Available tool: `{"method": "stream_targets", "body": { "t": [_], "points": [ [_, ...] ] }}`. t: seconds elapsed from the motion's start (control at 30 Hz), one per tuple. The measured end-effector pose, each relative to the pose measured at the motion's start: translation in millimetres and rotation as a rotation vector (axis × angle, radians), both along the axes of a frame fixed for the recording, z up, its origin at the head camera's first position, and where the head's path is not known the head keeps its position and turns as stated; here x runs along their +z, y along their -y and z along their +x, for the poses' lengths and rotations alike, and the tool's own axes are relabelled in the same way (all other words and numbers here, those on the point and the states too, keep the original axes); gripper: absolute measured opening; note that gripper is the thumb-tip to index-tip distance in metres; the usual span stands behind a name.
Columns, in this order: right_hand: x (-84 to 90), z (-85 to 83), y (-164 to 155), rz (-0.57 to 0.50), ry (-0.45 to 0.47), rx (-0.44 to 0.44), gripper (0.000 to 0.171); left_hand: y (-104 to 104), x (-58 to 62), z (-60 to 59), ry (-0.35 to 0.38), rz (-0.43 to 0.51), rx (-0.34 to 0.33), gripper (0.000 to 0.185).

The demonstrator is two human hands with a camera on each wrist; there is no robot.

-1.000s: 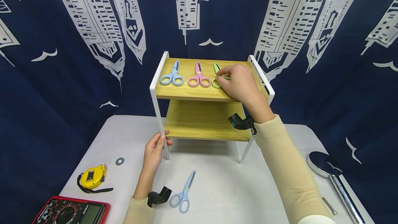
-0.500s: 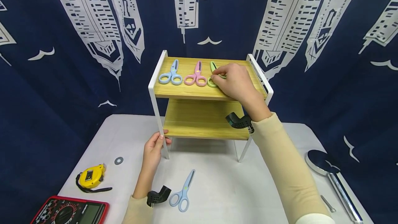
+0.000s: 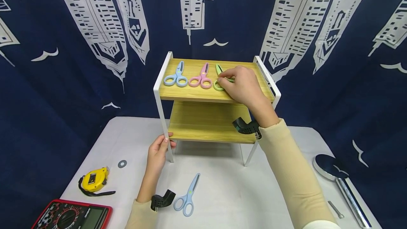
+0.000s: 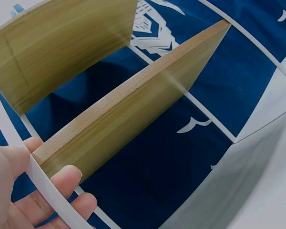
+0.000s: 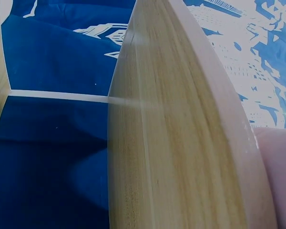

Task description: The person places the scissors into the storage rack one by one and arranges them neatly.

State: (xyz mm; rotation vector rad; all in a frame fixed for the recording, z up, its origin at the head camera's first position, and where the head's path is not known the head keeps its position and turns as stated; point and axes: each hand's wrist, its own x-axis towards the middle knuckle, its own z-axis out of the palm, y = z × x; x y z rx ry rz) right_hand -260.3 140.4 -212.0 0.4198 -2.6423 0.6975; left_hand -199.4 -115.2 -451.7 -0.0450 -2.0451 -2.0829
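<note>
1. The green scissors (image 3: pixel 219 78) lie on the top board of the two-level wooden shelf (image 3: pixel 203 94), at the 3 o'clock end of a row of three. Their long axis runs from 6 to 12 o'clock: handle loops toward the person, blades pointing away toward the curtain (image 3: pixel 63 45).
2. The right hand (image 3: pixel 243 84) rests on the top board with its fingers (image 3: pixel 226 80) curled over the green handles, pinching them.
3. The pink scissors (image 3: pixel 201 77) and the blue scissors on the shelf (image 3: pixel 176 76) lie at 9 o'clock of the green pair, parallel to it, blades also toward 12 o'clock.
4. The left hand (image 3: pixel 158 156) grips the shelf's white front leg (image 3: pixel 165 140) at the near left corner, thumb and fingers wrapped round it.
5. On the bench (image 3: pixel 229 193), a second pair of blue scissors (image 3: pixel 187 195) lies at 6 o'clock of the shelf, tips toward 1 o'clock.
6. The head view alone shows all the scissors and both hands. The left wrist view shows the fingers (image 4: pixel 66 176) closed round the white leg and both boards from below, with no scissors in sight. The right wrist view shows only the board edge (image 5: pixel 181 143) and a sliver of the right hand; the grip cannot be told there.
7. At 8 o'clock on the bench lie a yellow tape measure (image 3: pixel 93 180), a washer (image 3: pixel 122 164) and a red meter (image 3: pixel 71 216).
</note>
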Motion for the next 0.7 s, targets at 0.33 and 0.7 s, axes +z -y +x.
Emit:
{"method": "stream_targets", "body": {
  "t": [0.33, 0.7],
  "points": [
    [-24.5, 27.6, -3.5, -0.287, -0.407, 0.093, 0.027, -1.1, -2.6, 1.3, -0.011, 0.011, 0.0, 0.031],
    [-158.4, 116.0, 23.7, -0.343, -0.353, 0.467, 0.018, -0.7, -2.6, 1.1, -0.031, -0.011, 0.008, 0.03]
  ]
}}
